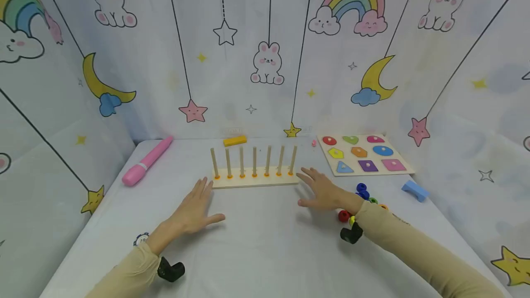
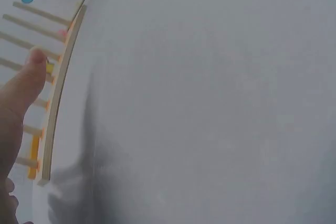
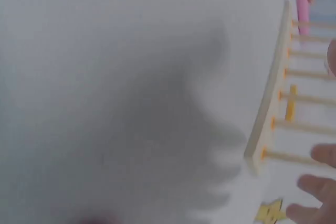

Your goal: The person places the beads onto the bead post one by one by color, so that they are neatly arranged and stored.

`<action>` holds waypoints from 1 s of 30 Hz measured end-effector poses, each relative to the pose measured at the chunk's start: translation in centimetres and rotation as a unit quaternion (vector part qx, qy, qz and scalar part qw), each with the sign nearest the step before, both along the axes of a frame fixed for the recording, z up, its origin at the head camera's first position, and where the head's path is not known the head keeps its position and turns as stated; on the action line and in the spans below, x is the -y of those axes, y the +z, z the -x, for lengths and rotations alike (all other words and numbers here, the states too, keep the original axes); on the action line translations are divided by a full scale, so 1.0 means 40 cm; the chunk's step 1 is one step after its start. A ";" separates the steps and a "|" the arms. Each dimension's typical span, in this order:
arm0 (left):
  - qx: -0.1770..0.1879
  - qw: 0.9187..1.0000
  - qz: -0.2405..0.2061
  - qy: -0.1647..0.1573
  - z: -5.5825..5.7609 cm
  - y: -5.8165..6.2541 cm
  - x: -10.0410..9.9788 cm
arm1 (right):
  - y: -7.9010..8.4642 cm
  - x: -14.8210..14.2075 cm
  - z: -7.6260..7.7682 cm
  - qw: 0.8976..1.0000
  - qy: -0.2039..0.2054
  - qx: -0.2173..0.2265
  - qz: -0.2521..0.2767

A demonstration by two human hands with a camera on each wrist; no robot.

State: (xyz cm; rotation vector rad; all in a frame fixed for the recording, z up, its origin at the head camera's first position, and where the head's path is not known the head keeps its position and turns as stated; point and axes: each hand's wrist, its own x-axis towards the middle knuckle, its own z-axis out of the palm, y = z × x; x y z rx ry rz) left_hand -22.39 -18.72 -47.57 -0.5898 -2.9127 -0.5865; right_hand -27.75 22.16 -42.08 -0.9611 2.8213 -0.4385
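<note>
A pale wooden peg board (image 1: 256,180) with several upright pegs stands toward the back of the white table. My left hand (image 1: 192,208) is spread at its left end, fingertips close to the base; whether they touch it I cannot tell. At the right end my right hand (image 1: 325,192) spreads its fingers the same way, holding nothing. Small coloured beads, among them a red bead (image 1: 343,216) and a blue bead (image 1: 361,187), lie beside and partly behind my right wrist. In the left wrist view, my thumb (image 2: 29,80) overlaps the pegs.
A board of coloured shapes (image 1: 339,144) lies at the back right, with a blue block (image 1: 415,191) in front. A pink club-shaped thing (image 1: 151,160) lies at the left. Behind the pegs is a yellow block (image 1: 234,140). Patterned cloth (image 1: 232,72) hangs round the table.
</note>
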 end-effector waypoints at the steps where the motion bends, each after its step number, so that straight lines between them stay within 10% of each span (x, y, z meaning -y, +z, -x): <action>1: 0.010 1.000 -0.011 0.008 0.009 0.000 0.010 | 0.001 -0.010 0.010 1.000 -0.008 0.007 0.014; 13: 0.101 0.986 -0.107 0.072 0.150 0.004 0.060 | 0.002 -0.222 0.110 0.985 -0.142 -0.008 0.102; 21: 0.110 0.986 -0.101 0.069 0.188 -0.014 0.067 | -0.039 -0.324 0.126 0.974 -0.199 -0.061 0.090; 30: 0.098 0.989 -0.101 0.050 0.223 -0.040 0.074 | -0.052 -0.369 0.114 0.973 -0.220 -0.004 0.067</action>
